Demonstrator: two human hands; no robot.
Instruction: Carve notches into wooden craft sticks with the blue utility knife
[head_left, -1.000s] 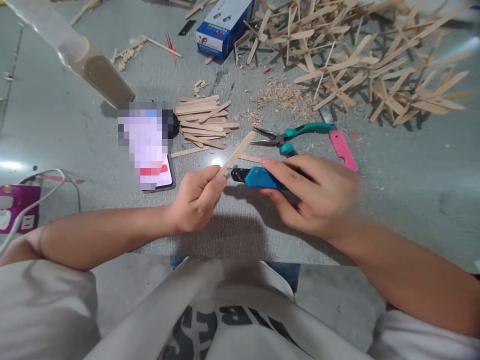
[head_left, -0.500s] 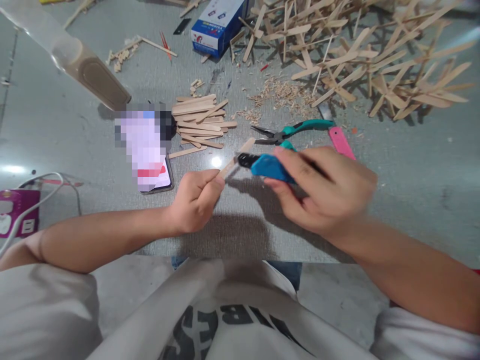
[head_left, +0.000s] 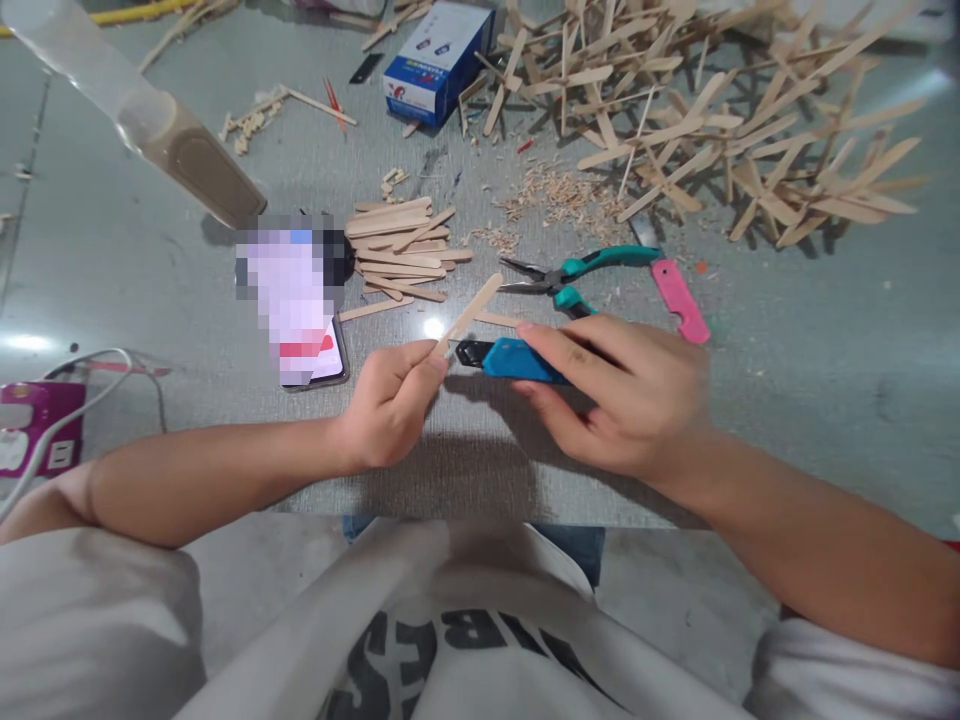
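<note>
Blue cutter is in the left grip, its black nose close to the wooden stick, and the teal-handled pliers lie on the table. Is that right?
Wrong side: the head view shows the blue cutter in the right grip. Its black nose is close to the wooden stick, and the teal-handled pliers lie on the table, as you said.

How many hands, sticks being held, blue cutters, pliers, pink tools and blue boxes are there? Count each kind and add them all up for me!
Hands: 2, the left hand and the right hand
Held stick: 1
Blue cutter: 1
Pliers: 1
Pink tool: 1
Blue box: 1
Total: 7
</note>
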